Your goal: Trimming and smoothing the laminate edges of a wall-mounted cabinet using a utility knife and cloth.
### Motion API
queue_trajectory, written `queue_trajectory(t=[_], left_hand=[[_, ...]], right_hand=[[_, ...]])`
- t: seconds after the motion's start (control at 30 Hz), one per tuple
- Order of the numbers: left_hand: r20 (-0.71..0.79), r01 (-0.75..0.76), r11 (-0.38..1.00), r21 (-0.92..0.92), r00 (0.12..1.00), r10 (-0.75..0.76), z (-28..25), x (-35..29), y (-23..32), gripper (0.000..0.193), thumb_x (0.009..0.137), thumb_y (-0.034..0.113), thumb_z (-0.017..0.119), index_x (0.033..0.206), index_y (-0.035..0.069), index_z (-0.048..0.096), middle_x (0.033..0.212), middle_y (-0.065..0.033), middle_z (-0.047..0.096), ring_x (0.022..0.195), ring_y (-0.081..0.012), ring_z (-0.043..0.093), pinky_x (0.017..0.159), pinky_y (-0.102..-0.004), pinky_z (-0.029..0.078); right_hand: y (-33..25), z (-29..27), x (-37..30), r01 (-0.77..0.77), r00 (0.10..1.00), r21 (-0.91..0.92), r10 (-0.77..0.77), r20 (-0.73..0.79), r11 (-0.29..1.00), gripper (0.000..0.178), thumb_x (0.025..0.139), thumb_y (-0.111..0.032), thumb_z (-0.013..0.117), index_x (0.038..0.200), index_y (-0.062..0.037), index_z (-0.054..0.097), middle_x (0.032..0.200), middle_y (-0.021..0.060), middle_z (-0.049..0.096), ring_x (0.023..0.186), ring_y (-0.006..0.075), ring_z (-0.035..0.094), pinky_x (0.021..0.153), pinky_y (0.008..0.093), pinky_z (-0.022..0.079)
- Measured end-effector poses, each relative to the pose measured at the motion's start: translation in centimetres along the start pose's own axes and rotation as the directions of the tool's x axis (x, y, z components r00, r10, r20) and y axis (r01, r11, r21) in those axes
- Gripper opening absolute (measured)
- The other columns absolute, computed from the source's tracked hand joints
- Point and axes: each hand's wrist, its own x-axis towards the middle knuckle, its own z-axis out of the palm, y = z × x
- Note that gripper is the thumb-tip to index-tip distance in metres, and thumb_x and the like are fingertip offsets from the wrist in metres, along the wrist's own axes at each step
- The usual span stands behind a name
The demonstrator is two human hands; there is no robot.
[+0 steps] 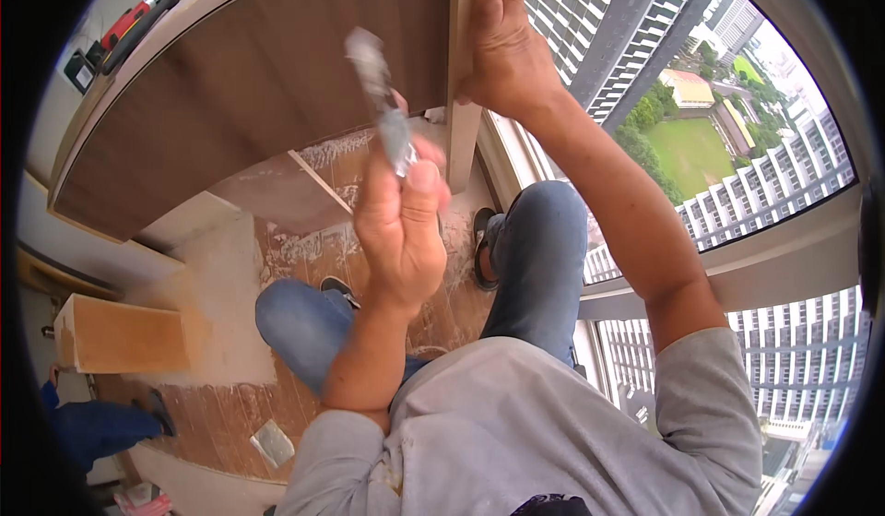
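- Grey shirt (553,424) at the bottom of the view, nearest the camera; blue-jeaned knees (539,258) below it, crouched over a dusty wooden floor (304,249).
- Left hand (401,230): raised in front of the chest, fingers (424,189) closed round the lower end of a thin grey metal tool (378,101). Blurred; cannot tell its exact kind. Its tip points up toward the wood-grain cabinet panel (258,83), apparently not touching it.
- Right hand (502,46): flat against the pale upright edge board (461,73) at the panel's right end, fingers stretched out and pressing, not wrapped round anything.
- Progress, as a judgement: panel and edge board look already stood in place, with the right hand steadying the board. Sawdust and white smears on the floor suggest cutting or drilling is behind. Fixing or trimming at the joint seems unfinished, since the tool is held clear of the wood.
- Round about: red-handled power drill (138,13) lying on the cabinet top, upper left; a loose pale wooden box piece (120,336) at left; a small white plate (274,442) on the floor; another person's blue-clad leg and shoe (101,424) at lower left.
- Right side: large window (737,147) with tall buildings and a green lawn far below.
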Motion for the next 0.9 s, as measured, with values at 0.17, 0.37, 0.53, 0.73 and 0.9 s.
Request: queue_trajectory(t=[0.17,0.37,0.53,0.73,0.9], left_hand=[[-0.121,0.054,0.978,0.202,0.992,-0.03,-1.6,-2.4,-9.6,0.048,0.107,0.014,0.054,0.149,-0.008,0.044,0.101,-0.0048,0.06,0.084,-0.0143,0.059,0.079,-0.0302,0.052],[-0.244,-0.468,0.874,0.135,0.839,0.487,0.0,1.5,-5.1,0.049,0.11,0.022,0.053,0.151,-0.001,0.041,0.09,-0.0018,0.056,0.07,-0.0082,0.051,0.064,-0.0243,0.047],[-0.196,-0.138,0.919,0.369,0.955,0.222,-2.3,-1.2,-12.0,0.028,0.109,0.016,0.054,0.128,-0.003,0.052,0.09,-0.0025,0.058,0.07,-0.0083,0.051,0.063,-0.0237,0.046],[-0.059,-0.308,0.799,0.517,0.918,0.392,0.4,3.0,-12.4,0.043,0.107,0.013,0.057,0.143,-0.008,0.044,0.086,-0.0077,0.064,0.068,-0.0131,0.059,0.063,-0.0298,0.053],[-0.009,-0.521,0.591,0.616,0.746,0.666,1.8,8.5,-12.4,0.067,0.099,0.007,0.065,0.158,-0.004,0.035,0.096,-0.0205,0.07,0.073,-0.0341,0.072,0.061,-0.0403,0.059]], right_hand=[[-0.5,2.0,-0.1,0.08,0.996,0.052,-0.078,-0.049,0.995,0.149,0.052,-0.003,0.093,0.163,-0.0054,-0.006,0.166,0.0385,-0.006,0.147,0.0591,0.03,0.095,0.0526,0.059],[0.3,0.8,0.1,0.073,0.994,0.046,-0.069,-0.084,0.996,0.147,0.05,-0.004,0.093,0.162,-0.0009,-0.004,0.166,0.0402,-0.002,0.146,0.0608,0.03,0.097,0.0507,0.058],[-0.4,0.5,0.7,0.028,1.0,0.002,-0.028,-0.007,1.0,0.14,0.059,0.003,0.083,0.16,0.0029,-0.014,0.163,0.0442,-0.008,0.128,0.0621,0.048,0.101,0.0492,0.054],[-0.7,0.4,0.3,0.028,0.999,0.018,-0.028,-0.019,0.999,0.138,0.059,-0.003,0.086,0.161,0.002,-0.007,0.164,0.0435,-0.005,0.137,0.0626,0.038,0.099,0.0499,0.056],[0.1,1.5,0.2,0.053,0.995,0.073,-0.047,-0.084,0.996,0.136,0.061,-0.009,0.088,0.163,-0.0014,-0.002,0.164,0.043,0.0,0.145,0.0639,0.029,0.097,0.0517,0.058]])
